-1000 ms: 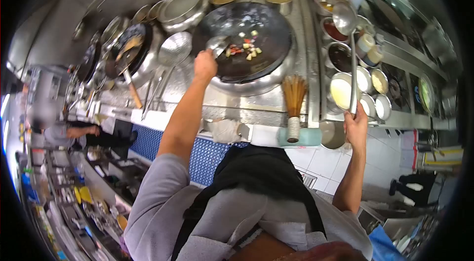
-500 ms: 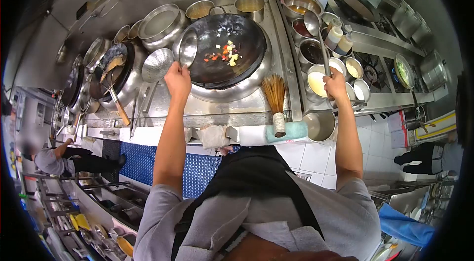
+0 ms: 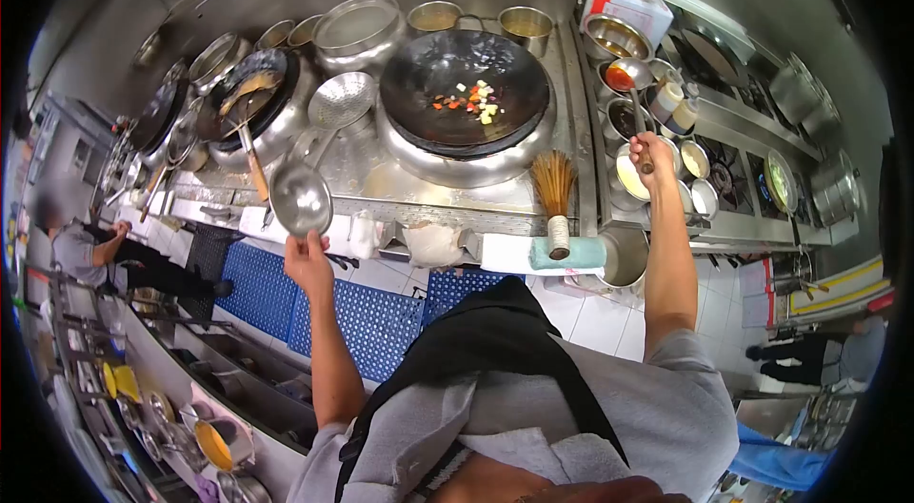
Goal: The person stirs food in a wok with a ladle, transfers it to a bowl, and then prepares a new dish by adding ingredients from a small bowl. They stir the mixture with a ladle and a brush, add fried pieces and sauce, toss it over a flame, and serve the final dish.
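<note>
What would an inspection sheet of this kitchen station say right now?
Surface: steel cooking range, wet-looking.
Job's things: wok with diced vegetables; small metal bowl; ladle with red sauce.
Clutter: seasoning bowls, bamboo brush, strainer, second wok.
Grippers: left hand holds the bowl; right hand grips the ladle handle.
Cables: nothing seen.
Surroundings: blue floor mats; a person at left, another at right.

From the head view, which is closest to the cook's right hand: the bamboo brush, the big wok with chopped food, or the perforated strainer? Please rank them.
From the right hand:
1. Bamboo brush, just to its left at the counter edge.
2. Wok, further left on the burner.
3. Strainer, left of the wok, farthest.
</note>
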Demonstrator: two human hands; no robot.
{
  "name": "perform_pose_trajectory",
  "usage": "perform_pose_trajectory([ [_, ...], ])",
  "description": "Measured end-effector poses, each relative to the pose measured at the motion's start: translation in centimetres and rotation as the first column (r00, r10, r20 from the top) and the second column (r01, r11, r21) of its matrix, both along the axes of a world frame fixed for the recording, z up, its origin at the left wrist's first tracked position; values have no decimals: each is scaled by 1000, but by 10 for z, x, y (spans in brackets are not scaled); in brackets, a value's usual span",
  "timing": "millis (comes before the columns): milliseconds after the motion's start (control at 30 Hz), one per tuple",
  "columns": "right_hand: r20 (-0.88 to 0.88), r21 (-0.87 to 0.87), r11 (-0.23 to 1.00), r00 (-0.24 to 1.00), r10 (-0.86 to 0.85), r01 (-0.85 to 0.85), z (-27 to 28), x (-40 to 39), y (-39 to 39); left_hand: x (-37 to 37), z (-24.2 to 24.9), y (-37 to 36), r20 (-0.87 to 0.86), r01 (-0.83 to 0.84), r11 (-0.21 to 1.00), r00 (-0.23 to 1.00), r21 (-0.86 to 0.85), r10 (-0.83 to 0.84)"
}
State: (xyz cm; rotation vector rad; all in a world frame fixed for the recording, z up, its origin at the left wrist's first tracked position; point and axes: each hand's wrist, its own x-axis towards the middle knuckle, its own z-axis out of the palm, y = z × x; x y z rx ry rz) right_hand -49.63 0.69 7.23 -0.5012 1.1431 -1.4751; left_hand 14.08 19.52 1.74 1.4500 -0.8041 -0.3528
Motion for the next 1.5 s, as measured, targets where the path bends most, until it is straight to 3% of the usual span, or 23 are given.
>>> perform_pose_trajectory([
  [167,24,-105,989,994,109,-105,18,11,9,27,-53,112,-131,-218,975,966,47,223],
  [333,88,-126,964,965,245,-234,54,63,43,36,-106,195,-320,-438,893,836,101,446],
  [433,191,-106,926,906,378,-363,50,94,48,40,-108,220,-412,-514,853,759,96,504],
  [533,157,-39,905,891,425,-425,23,125,32,42,-90,231,-465,-577,811,693,101,551],
  [600,-21,36,903,903,430,-429,10,144,16,49,-92,237,-495,-632,769,642,90,585],
  [700,-373,74,896,821,432,-438,-5,168,8,61,-97,267,-473,-698,716,624,21,622],
  [733,-454,85,881,769,450,-466,-25,167,-1,61,-96,280,-459,-756,649,551,78,697],
  [767,-602,54,920,722,341,-389,-38,175,-2,59,-90,293,-459,-807,581,480,102,747],
  [833,-871,61,953,451,196,-298,-40,196,11,52,-76,317,-458,-887,443,344,127,820],
  [867,-912,56,949,371,174,-310,-49,199,10,51,-82,332,-429,-925,362,281,119,859],
  [900,-834,85,922,480,274,-378,-59,199,4,54,-89,350,-467,-937,344,275,68,840],
  [967,-614,105,850,639,463,-515,-79,194,-12,56,-107,384,-480,-961,228,127,158,868],
  [1000,-492,177,814,667,560,-553,-47,194,-4,53,-108,395,-484,-964,180,65,194,872],
  [1100,-693,61,859,598,402,-508,-69,206,-17,39,-99,413,-488,-960,37,-108,278,866],
  [1233,-981,70,911,138,137,-406,-51,215,-28,18,-104,440,-500,-949,-110,-252,296,828],
  [1267,-953,220,907,120,279,-359,-30,221,-24,18,-112,449,-514,-947,-142,-278,288,812],
  [1367,-991,129,908,-17,134,-398,-62,214,-31,25,-146,497,-587,-962,-77,-222,262,778],
  [1433,-989,145,897,-81,123,-417,-65,219,-21,35,-194,538,-684,-987,111,2,117,730],
  [1467,-976,217,880,-58,212,-423,-61,220,-21,34,-213,550,-687,-965,252,139,67,713],
  [1500,-953,288,858,-36,302,-424,-57,220,-22,27,-189,514,-813,-996,79,12,42,582],
])
